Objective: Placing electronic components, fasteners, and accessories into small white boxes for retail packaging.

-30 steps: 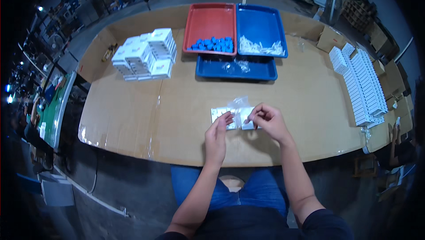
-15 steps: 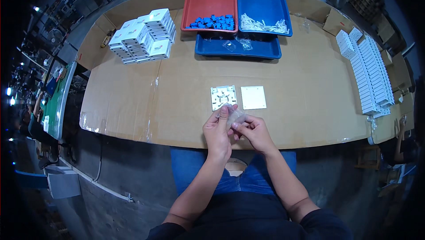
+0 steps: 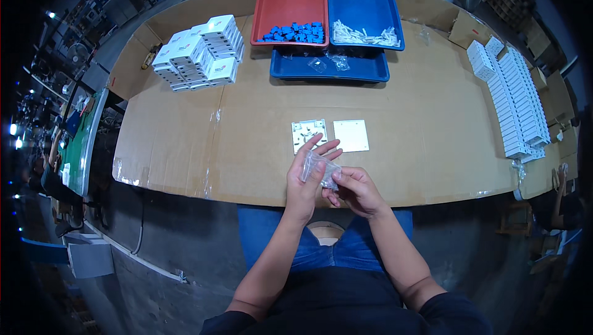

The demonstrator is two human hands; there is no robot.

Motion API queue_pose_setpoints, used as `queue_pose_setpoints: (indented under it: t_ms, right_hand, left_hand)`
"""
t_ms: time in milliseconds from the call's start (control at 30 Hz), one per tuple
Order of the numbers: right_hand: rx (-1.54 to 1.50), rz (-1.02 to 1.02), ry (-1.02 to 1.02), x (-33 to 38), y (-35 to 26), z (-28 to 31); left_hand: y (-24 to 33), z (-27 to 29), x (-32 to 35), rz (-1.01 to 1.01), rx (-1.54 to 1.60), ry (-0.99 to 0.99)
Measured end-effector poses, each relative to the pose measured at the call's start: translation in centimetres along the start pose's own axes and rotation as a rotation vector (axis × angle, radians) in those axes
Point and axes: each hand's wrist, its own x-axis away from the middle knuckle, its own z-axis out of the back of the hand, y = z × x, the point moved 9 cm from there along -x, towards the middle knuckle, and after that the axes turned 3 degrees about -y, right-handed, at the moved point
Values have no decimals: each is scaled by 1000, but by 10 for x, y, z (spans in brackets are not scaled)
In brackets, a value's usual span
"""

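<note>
A small clear plastic bag (image 3: 320,170) is between my two hands, above the table's near edge. My left hand (image 3: 301,185) has its thumb laid over the bag, pressing it to the palm, while the fingers stretch out behind. At the bag's right edge, the thumb and fingertips of my right hand (image 3: 361,191) pinch the plastic. What the bag contains is too small to make out. Just beyond my fingers lies a white square box base (image 3: 301,130) with moulded inner parts, partly covered by my left hand. To its right is a flat white square cover (image 3: 351,136).
Farther back, a red tray (image 3: 290,4) holds blue pieces (image 3: 295,32), and a blue tray (image 3: 363,4) holds white sticks. A lower blue tray (image 3: 364,69) carries scraps of clear plastic. Stacked white boxes (image 3: 196,54) stand left; rows of white boxes (image 3: 516,103) line the right.
The bag has been flattened out and turned in my hands. My left fingers have opened outward behind it, and my right hand has shifted slightly right and down.
</note>
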Motion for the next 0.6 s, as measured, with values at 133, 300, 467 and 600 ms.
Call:
queue_pose_setpoints:
  t_ms: [133,300,467,600]
  right_hand:
    - [5,-59,-52,-1,8,2]
    - [347,-46,79,-3,-3,13]
    - [1013,589,164,29,-95,-49]
    - [1178,581,62,26,-98,-57]
  left_hand:
    - [-4,9,2,12,-192,-75]
    - [2,19,3,23,-346,2]
    - [27,5,1,-263,-956,-83]
    - [27,-3,3,-332,-1073,-144]
